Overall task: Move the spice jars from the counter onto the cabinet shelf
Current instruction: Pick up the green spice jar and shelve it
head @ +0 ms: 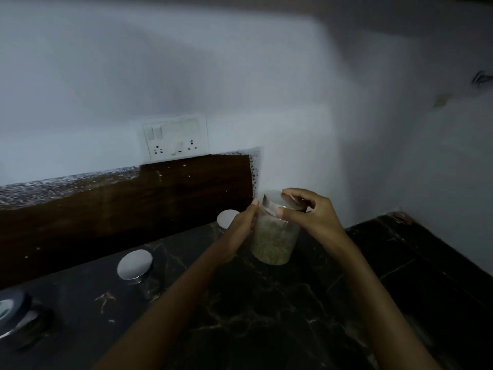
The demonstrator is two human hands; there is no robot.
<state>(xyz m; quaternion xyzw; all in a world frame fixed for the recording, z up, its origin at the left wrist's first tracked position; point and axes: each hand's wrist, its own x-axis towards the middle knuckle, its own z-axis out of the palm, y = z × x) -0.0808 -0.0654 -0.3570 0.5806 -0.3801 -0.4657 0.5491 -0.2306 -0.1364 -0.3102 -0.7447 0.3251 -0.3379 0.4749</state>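
Jars, four: held jar (272, 244), left hand (240, 228) clasps body, right hand (309, 212) pinches lid (277, 200); three standing jars (134, 264) on counter (266, 316).

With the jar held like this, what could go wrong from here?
1. The right hand grips mainly the silver lid; if that is loose, the clear spice jar could drop and spill.
2. The left hand sits close to a lidded jar behind it and might knock it.

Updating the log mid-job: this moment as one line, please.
left hand: holds side of clear silver-lidded spice jar | right hand: grips its lid | other silver-lidded jars on black marble counter
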